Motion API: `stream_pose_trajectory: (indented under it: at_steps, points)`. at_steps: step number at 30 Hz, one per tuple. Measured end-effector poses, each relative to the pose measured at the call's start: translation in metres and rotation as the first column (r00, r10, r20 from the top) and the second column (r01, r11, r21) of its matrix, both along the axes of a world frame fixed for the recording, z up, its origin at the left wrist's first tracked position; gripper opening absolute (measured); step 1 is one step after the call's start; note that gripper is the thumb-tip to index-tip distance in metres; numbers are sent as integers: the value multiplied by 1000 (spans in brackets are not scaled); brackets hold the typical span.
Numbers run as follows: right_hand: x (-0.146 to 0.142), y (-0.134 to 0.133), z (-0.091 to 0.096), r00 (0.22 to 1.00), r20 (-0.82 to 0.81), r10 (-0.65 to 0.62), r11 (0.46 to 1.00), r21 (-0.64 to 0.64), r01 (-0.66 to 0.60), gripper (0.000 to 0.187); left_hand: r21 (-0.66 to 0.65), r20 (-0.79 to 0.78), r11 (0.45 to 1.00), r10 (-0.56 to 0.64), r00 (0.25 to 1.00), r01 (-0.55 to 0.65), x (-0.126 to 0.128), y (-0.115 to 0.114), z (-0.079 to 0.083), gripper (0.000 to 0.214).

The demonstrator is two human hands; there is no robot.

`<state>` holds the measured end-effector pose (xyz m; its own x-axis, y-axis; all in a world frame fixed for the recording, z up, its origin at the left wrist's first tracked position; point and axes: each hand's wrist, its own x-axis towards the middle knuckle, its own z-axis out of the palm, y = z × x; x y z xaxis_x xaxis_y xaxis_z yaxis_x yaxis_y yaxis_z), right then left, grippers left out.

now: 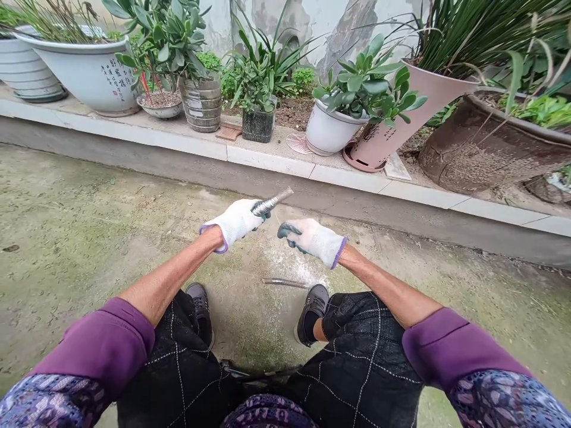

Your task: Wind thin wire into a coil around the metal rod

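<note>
Two hands: ours, gloved, above the ground rod [285,282].
Left hand [234,223]: we grip a stick [272,203].
Right hand [312,239]: fingers curled, holding nothing, beside stick.

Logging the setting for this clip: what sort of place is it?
Probably a home courtyard or garden yard: potted plants line a raised ledge against a weathered wall, with bare concrete ground below.

A mossy concrete floor [80,238] carries one thin rod [285,282] between two shoes.
</note>
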<state>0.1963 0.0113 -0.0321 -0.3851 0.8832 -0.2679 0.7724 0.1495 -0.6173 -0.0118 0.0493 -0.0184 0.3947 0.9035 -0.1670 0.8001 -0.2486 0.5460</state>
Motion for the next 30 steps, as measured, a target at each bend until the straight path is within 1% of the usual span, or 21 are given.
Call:
stream_pose_trajectory:
  at_steps: [1,2,3,4,5,6,7,9,11,13,15,17,18,20,21,22,23,25,26,28,30]
  points:
    - [-6,-6,4,998,22,62,997,34,-63,23,25,-87,1000,10,996,-8,-3,3,-1,35]
    - [-12,-11,10,993,40,114,992,57,-116,21,54,-204,998,-4,979,15,-5,4,-2,34]
    - [-15,-15,15,988,40,149,986,65,-151,19,73,-330,995,-35,943,63,-6,5,-4,33]
    - [-17,-18,21,987,23,157,986,53,-158,19,72,-439,990,-80,895,124,-6,5,-5,33]
    - [-17,-19,26,990,-10,139,990,34,-139,19,51,-517,982,-129,846,181,-5,4,-7,34]
    - [-15,-18,31,994,-45,98,995,17,-97,19,22,-556,972,-181,811,232,-3,2,-8,35]
    - [-11,-16,34,996,-74,40,999,9,-40,20,-3,-562,962,-229,795,274,0,-1,-8,35]
    - [-1,-9,35,990,-117,-79,997,14,82,21,-29,-528,946,-289,799,323,5,-7,-8,32]
    - [9,0,30,973,-162,-163,986,0,165,21,-28,-454,943,-308,836,332,10,-11,-6,29]
    - [16,7,21,949,-236,-208,978,-77,195,18,-4,-340,945,-308,888,326,12,-13,-4,27]
    - [17,10,12,927,-286,-244,965,-166,202,15,22,-171,958,-278,945,286,11,-14,-3,27]
    - [12,9,5,929,-269,-253,958,-206,201,16,-17,13,981,-191,981,192,8,-13,-2,30]
    - [8,7,4,939,-249,-236,963,-191,192,18,-62,87,990,-117,989,123,6,-12,-1,33]
    - [-2,0,6,974,-184,-129,990,-87,115,20,-151,150,988,36,988,-13,3,-9,0,38]
    - [-7,-5,9,989,-138,-53,999,-19,51,20,-156,139,986,87,986,-65,2,-6,0,38]
    - [-12,-10,13,996,-85,21,999,42,-18,18,-123,105,988,109,989,-96,0,-4,0,36]
    - [-17,-15,19,996,-29,82,993,88,-79,17,-63,38,992,108,993,-106,-1,-1,0,34]
    - [-23,-23,30,988,38,152,982,106,-155,16,69,-185,996,60,981,-48,-3,3,-2,31]
    - [-23,-25,35,988,34,150,983,98,-152,17,105,-313,994,25,949,8,-3,4,-4,31]
    - [-17,-24,42,997,-14,79,993,86,-77,18,114,-503,986,-51,863,124,-2,3,-7,33]
    - [-6,-16,43,997,-69,-40,994,102,47,18,88,-571,968,-146,808,237,2,-3,-10,35]
